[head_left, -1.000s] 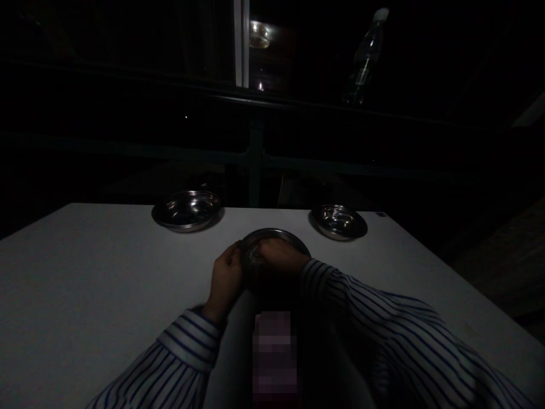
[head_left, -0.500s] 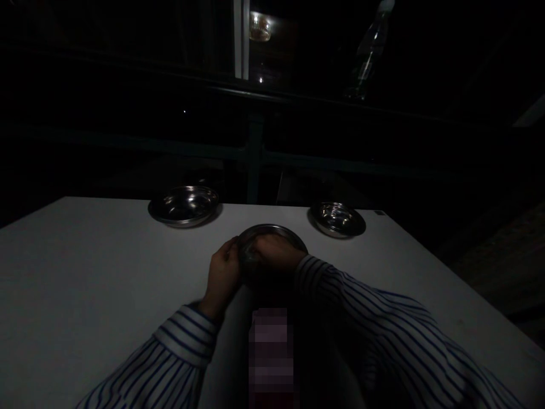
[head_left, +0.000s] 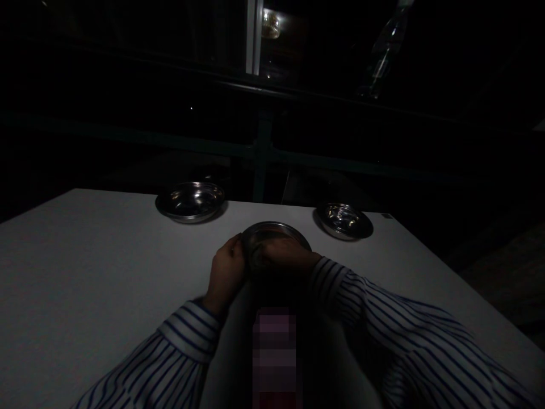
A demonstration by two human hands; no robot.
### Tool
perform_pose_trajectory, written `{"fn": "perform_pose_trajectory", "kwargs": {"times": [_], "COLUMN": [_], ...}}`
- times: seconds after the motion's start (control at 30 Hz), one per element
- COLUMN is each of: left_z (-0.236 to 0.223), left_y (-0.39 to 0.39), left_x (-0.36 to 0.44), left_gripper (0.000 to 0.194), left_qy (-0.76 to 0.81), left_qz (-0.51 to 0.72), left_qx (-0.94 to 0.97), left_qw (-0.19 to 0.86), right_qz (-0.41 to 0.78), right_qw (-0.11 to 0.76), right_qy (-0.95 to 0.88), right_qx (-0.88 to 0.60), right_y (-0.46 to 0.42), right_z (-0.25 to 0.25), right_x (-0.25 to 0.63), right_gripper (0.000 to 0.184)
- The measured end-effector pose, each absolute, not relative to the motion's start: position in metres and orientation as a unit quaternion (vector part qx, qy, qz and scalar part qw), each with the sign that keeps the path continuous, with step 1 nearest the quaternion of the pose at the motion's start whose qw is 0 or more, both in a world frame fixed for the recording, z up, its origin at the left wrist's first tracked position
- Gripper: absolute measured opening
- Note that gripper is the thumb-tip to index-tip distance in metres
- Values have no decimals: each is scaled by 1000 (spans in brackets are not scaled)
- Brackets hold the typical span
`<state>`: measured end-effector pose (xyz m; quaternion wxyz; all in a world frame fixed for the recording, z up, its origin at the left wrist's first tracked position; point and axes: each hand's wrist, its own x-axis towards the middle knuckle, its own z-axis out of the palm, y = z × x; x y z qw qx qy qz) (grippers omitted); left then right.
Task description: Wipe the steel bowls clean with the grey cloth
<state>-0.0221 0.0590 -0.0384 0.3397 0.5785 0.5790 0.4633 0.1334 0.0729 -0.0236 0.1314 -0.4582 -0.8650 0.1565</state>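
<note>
In the head view a round metal bowl [head_left: 272, 225] sits near the middle of the white table. My left hand [head_left: 225, 271] is closed on its left rim, thumb at the edge. My right hand [head_left: 288, 253] reaches inside from the right, with fingers curled down near the left inner wall. A dull greyish patch shows by those fingers; it is too dark to tell what they hold, if anything. Deep shadow hides the near part of the bowl.
Toward the far edge of the white table [head_left: 106, 261] stand a larger metal bowl [head_left: 191, 204] on the left and a smaller metal bowl [head_left: 344, 220] on the right. Behind is a dark frame with a horizontal rail. A clear plastic bottle [head_left: 383, 57] appears at upper right.
The right hand has shifted slightly within the bowl, its fingers now deeper in shadow. The left hand keeps its hold on the rim. The whole view has drifted a little.
</note>
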Motion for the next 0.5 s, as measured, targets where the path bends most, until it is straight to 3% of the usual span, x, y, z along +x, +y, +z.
{"fn": "perform_pose_trajectory", "kwargs": {"times": [0.07,0.27,0.5], "left_z": [-38,-37,-37], "left_y": [60,61,58], "left_x": [-22,-20,-19], "left_gripper": [44,41,38], "left_qy": [579,599,572], "left_qz": [459,469,491], "left_qx": [584,567,566], "left_qw": [336,316,335], "right_qz": [131,127,144], "right_qw": [77,-11,-28], "right_qy": [-875,-905,-907], "right_qx": [-459,-407,-396], "right_y": [82,83,71], "right_z": [-14,-10,-12], "right_x": [136,135,135], "right_gripper": [10,19,22]}}
